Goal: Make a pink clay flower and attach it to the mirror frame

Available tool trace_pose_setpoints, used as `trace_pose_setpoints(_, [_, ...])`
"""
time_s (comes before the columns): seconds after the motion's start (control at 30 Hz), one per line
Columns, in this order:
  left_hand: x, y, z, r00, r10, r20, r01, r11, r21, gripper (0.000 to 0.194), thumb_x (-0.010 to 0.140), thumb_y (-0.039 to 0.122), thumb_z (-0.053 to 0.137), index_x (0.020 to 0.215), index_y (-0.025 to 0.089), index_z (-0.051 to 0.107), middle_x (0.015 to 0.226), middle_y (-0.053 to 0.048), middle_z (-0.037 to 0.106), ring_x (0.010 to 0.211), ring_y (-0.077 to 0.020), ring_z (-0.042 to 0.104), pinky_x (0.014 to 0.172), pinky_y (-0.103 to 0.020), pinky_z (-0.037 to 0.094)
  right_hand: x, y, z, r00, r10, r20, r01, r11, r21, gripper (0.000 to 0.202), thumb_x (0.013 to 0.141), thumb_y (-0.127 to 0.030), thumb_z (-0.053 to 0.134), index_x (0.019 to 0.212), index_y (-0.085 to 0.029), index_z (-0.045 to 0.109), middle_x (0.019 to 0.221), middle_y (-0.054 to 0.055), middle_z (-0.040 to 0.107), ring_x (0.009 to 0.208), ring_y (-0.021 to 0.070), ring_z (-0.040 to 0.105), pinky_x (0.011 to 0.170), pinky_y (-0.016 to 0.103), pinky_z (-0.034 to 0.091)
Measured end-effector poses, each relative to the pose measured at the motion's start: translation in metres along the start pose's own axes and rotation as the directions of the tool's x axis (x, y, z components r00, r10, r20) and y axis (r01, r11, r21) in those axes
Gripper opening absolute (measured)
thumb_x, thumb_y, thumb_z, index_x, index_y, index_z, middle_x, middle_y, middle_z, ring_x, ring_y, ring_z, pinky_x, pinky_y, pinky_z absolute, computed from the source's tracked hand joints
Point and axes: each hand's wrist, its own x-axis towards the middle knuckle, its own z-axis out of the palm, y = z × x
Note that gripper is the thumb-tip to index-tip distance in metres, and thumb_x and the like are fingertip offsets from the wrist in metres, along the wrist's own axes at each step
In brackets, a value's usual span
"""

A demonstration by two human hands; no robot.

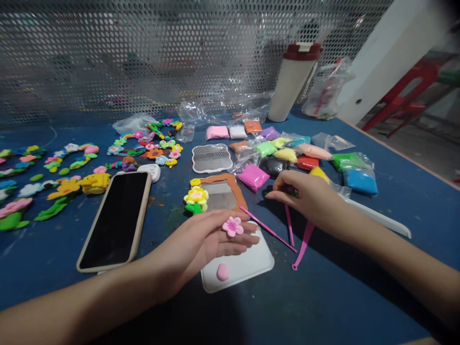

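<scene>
Left hand (pixel 215 237) open flat, pink flower (pixel 233 227) on fingers; right hand (pixel 305 196) half-curled near clay packets (pixel 273 167) (grip contents unclear).

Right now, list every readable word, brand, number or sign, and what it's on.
None readable.
Phone: dark screen, no text visible.
Tumbler: no lettering visible.
Coloured packets: no printing I can make out.
White case: too small to tell if marked.
Behind the perforated panel: too blurred to read.
</scene>
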Motion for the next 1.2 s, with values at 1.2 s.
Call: trace_pose_setpoints(1.2, [0.001,-0.001,0.001,0.998,-0.039,0.044,0.041,0.998,-0.048,0.025,0.091,0.024,0.047,0.103,0.009,0.063,0.091,-0.012,0.066,0.08,-0.0148,0.062,0.067,-0.022,0.046,0.006,0.006,-0.001,0.961,-0.24,0.136,0.24,0.971,0.013,0.018,0.09,-0.015,0.044,0.089,-0.019,0.061,0.093,0.007,0.062,0.083,0.017,0.059,0.071,0.028,0.047])
